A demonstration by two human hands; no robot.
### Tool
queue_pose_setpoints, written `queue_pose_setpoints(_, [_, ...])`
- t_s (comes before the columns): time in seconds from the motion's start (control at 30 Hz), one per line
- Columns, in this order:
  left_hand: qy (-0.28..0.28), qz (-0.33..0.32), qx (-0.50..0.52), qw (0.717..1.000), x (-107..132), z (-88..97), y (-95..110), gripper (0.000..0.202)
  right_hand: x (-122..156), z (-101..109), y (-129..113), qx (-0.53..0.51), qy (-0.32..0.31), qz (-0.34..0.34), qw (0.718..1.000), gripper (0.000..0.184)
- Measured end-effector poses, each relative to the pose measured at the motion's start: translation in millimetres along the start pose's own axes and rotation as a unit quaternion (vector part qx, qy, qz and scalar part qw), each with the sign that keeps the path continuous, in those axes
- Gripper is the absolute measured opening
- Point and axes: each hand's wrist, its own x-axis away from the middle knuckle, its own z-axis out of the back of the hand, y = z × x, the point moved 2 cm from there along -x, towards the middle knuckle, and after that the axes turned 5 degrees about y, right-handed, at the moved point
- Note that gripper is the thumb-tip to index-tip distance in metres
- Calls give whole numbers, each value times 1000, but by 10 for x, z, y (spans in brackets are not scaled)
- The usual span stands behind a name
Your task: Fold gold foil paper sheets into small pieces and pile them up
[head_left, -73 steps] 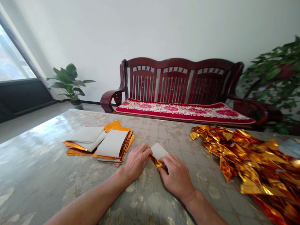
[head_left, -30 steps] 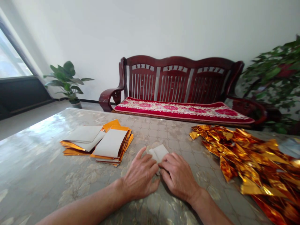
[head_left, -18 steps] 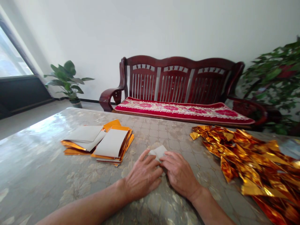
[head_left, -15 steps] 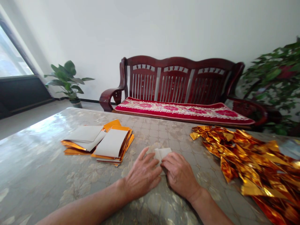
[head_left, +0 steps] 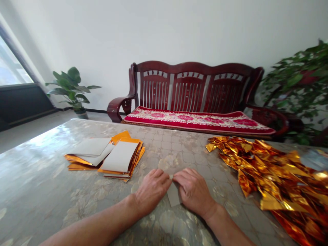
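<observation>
Between my hands, close to the table's near side, is a sheet of paper point(head_left: 174, 196) with its pale side up; much of it is hidden under my fingers. My left hand point(head_left: 154, 188) is closed, its fingertips pinching the paper's left part. From the other side my right hand point(head_left: 194, 191) grips it too, fingers curled in and thumb tucked below. To the left lie two piles of paper sheets point(head_left: 121, 156), pale on one side and orange-gold on the other. A large heap of folded shiny gold foil paper pieces point(head_left: 266, 171) spreads on the right.
The table point(head_left: 84, 201) has a glossy, flower-patterned cover. Beyond it stands a dark red wooden bench point(head_left: 189, 89) with a red floral seat cover point(head_left: 200, 119). A potted plant point(head_left: 73, 89) is at the far left, a leafy plant point(head_left: 304, 85) at the right.
My left fingers, spread before, have closed on the paper. Both hands have drawn together at its far end, and the paper's pale part now shows nearer to me, between my hands.
</observation>
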Motion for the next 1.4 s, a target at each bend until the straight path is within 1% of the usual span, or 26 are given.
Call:
queue_pose_setpoints(0.07, [-9, 9, 3, 1000, 1, 5, -47, 7, 2, 23, 65, 8, 7, -3, 1000, 28])
queue_pose_setpoints(0.2, [-22, 31, 8, 999, -10, -12, -153, 8, 13, 54, 186, 20, 10, -21, 1000, 31])
queue_pose_setpoints(0.27, [-24, 27, 16, 999, -12, -20, -166, 8, 20, 52, 206, 19, 4, -23, 1000, 31])
queue_pose_setpoints(0.37, [-18, 1, 47, 999, 1, -2, -117, 11, 26, 46, 191, 16, 1, -23, 1000, 30])
queue_pose_setpoints(0.43, [-16, -2, 70, 997, 17, 25, -60, 13, 25, 48, 166, 20, 3, -23, 1000, 29])
queue_pose_setpoints(0.47, [-16, 3, 77, 997, 24, 40, -33, 17, 23, 51, 153, 24, 3, -23, 999, 28])
queue_pose_setpoints(0.57, [-20, 20, 84, 996, 32, 73, 27, 37, 10, 60, 115, 34, -1, -27, 999, 25])
queue_pose_setpoints(0.6, [-20, 26, 79, 996, 28, 77, 32, 40, 6, 64, 105, 35, -4, -29, 999, 23])
queue_pose_setpoints(0.63, [-20, 31, 71, 997, 21, 75, 29, 38, 3, 70, 97, 35, -8, -30, 999, 22])
queue_pose_setpoints(0.73, [-20, 45, 40, 998, -3, 45, -24, 25, -6, 98, 95, 27, -24, -35, 999, 19])
queue_pose_setpoints(0.8, [-17, 47, 30, 998, -11, 16, -76, 22, -12, 126, 112, 14, -41, -37, 998, 19])
queue_pose_setpoints(0.9, [-1, 50, 33, 998, -7, -6, -143, 24, -17, 158, 146, -1, -70, -28, 997, 21])
queue_pose_setpoints(0.97, [3, 52, 40, 998, 3, 7, -161, 29, -15, 158, 161, 3, -83, -19, 996, 19])
queue_pose_setpoints(1.07, [-5, 56, 51, 997, 16, 62, -153, 40, -3, 120, 162, 22, -76, -9, 997, 12])
queue_pose_setpoints(1.13, [-11, 57, 57, 997, 21, 101, -148, 43, 5, 84, 151, 34, -63, -5, 997, 11])
queue_pose_setpoints(1.2, [-11, 54, 59, 997, 21, 116, -161, 37, 8, 58, 143, 37, -48, -11, 998, 14])
queue_pose_setpoints(1.27, [-3, 49, 59, 997, 18, 96, -194, 22, 6, 51, 141, 31, -36, -24, 999, 19])
queue_pose_setpoints(1.3, [4, 48, 59, 997, 15, 78, -215, 17, 4, 56, 142, 26, -32, -31, 999, 19])
queue_pose_setpoints(1.4, [29, 48, 70, 996, 5, 24, -266, 19, -3, 101, 149, 13, -36, -47, 998, 9])
